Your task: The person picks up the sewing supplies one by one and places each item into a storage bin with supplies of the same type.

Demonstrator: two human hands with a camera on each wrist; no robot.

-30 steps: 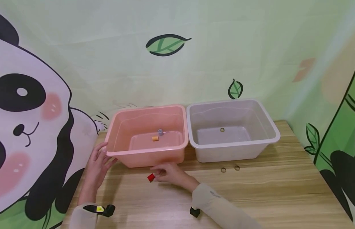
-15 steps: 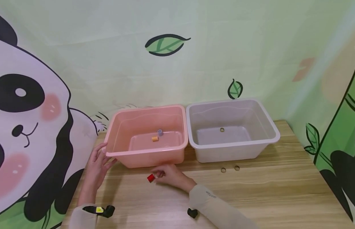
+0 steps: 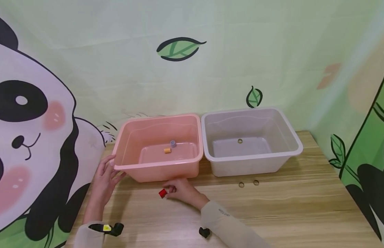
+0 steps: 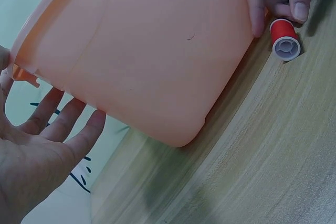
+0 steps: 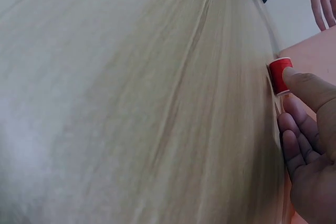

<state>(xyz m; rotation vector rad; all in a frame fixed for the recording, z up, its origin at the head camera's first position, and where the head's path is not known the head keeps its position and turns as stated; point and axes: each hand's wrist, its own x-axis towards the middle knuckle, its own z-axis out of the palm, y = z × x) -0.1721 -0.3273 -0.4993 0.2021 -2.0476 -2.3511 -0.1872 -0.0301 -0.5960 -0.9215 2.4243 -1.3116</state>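
A small red spool of thread (image 4: 285, 39) with pale ends is on the wooden table in front of the pink bin (image 3: 167, 170). My right hand (image 3: 183, 193) holds the spool at its near end, the thumb (image 5: 307, 85) laid on the red thread and several other fingers curled below. Where the other fingers meet the spool is partly hidden. At the pink bin's left front corner, my left hand (image 4: 42, 156) touches the edge with spread, fairly straight fingers. Inside this bin lie an orange spool (image 3: 167, 150) and a blue-grey spool (image 3: 173, 144).
A grey bin (image 3: 246, 167) stands right beside the pink one, with a small ring (image 3: 240, 141) inside. Two more rings, one left (image 3: 241, 185) and one right (image 3: 256, 182), lie on the table (image 3: 291, 213) before it. A printed cloth (image 3: 179, 82) hangs behind.
My right forearm has shifted slightly left, its hand staying at the spool. The left hand keeps its place on the bin's corner.
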